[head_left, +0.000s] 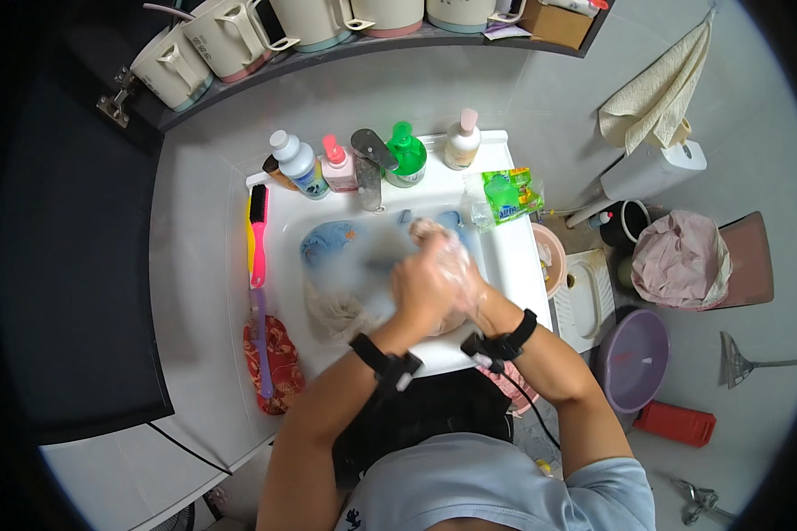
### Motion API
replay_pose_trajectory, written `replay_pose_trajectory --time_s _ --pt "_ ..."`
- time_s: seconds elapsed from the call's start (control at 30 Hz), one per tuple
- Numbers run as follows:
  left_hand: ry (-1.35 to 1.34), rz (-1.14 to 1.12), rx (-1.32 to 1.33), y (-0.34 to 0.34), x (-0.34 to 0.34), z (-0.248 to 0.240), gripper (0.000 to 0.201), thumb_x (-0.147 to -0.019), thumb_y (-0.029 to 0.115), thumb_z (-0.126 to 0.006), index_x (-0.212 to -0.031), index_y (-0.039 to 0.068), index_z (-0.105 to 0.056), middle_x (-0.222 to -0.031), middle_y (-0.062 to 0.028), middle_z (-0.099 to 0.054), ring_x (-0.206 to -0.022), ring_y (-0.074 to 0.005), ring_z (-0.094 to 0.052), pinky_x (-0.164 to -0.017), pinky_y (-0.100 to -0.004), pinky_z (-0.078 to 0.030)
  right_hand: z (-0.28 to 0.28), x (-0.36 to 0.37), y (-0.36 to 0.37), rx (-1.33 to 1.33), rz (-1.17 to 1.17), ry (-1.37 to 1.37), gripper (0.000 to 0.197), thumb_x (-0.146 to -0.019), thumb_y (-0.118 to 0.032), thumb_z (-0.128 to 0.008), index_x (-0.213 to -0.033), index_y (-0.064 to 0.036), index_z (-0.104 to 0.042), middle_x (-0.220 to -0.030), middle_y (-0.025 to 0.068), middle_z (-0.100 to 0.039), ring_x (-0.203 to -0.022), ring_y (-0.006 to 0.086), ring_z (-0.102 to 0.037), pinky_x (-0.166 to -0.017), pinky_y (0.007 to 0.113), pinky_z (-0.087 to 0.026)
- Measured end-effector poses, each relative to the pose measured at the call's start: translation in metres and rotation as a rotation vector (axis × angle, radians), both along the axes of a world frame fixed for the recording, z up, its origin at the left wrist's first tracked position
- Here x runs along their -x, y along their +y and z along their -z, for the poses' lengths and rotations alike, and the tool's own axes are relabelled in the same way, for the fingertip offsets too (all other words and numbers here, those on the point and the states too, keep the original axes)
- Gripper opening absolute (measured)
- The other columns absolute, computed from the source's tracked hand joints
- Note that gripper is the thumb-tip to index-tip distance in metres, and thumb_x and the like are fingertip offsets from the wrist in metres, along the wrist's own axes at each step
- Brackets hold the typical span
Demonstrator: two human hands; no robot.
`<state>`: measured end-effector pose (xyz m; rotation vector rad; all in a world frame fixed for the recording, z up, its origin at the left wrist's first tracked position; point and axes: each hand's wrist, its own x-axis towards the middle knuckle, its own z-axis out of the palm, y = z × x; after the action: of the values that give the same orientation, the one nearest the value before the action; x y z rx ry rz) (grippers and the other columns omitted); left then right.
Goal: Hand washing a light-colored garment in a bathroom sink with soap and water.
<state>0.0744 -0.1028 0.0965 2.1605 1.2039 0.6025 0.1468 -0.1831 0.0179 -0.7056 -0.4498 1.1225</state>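
Observation:
Over the white washbasin (294, 305), my left hand (419, 285) and my right hand (459, 270) are pressed together, coated in white foam. The fingers of both are closed and a little blurred; what lies between them is hidden by suds and fingers. Cloudy, soapy water fills the basin below. A blue cloth (329, 242) with small orange marks pokes out at the far left of the water, with more blue fabric behind my hands. Cream-coloured cloth (341, 316) lies soaked at the near left. Both wrists wear black straps.
Along the basin's back stand a grey tap (368, 181), a green pump bottle (406, 159) and other bottles. A green packet (509, 195) lies at the right corner. A pink brush (258, 239) and purple comb (261, 350) line the left edge. Cups (314, 22) fill the shelf above.

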Motion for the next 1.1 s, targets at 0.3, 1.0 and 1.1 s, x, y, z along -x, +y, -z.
replay_pose_trajectory --time_s 0.3,1.0,1.1 --pt "-0.107 0.080 0.031 0.020 0.022 0.041 0.030 -0.077 0.028 -0.052 -0.098 0.006 -0.052 -0.079 -0.0220 -0.059 -0.076 -0.0401 -0.057 -0.069 -0.0431 -0.045 -0.051 0.021 -0.015 0.294 -0.180 0.308 0.034 -0.091 -0.035 -0.037 -0.108 -0.0082 -0.051 -0.097 0.0055 -0.059 -0.084 0.0170 -0.058 -0.072 0.031 -0.049" --pt "-0.672 0.281 1.455 -0.019 0.046 0.021 0.053 -0.087 0.040 -0.046 -0.128 0.010 -0.031 -0.123 -0.0082 -0.042 -0.110 -0.0169 -0.042 -0.092 -0.0384 -0.034 -0.105 -0.024 -0.049 0.136 -0.442 0.391 0.056 -0.089 -0.052 -0.031 -0.125 -0.0095 -0.040 -0.112 0.0099 -0.054 -0.096 0.0214 -0.057 -0.081 0.037 -0.048" --pt "-0.781 0.337 1.326 -0.021 0.039 0.017 0.038 -0.088 0.033 -0.049 -0.119 0.012 -0.043 -0.112 -0.0044 -0.048 -0.106 -0.0145 -0.044 -0.087 -0.0365 -0.036 -0.109 -0.024 -0.052 0.206 -0.428 0.320 0.054 -0.089 -0.048 -0.036 -0.125 -0.0084 -0.039 -0.113 0.0112 -0.053 -0.097 0.0227 -0.057 -0.083 0.037 -0.048"
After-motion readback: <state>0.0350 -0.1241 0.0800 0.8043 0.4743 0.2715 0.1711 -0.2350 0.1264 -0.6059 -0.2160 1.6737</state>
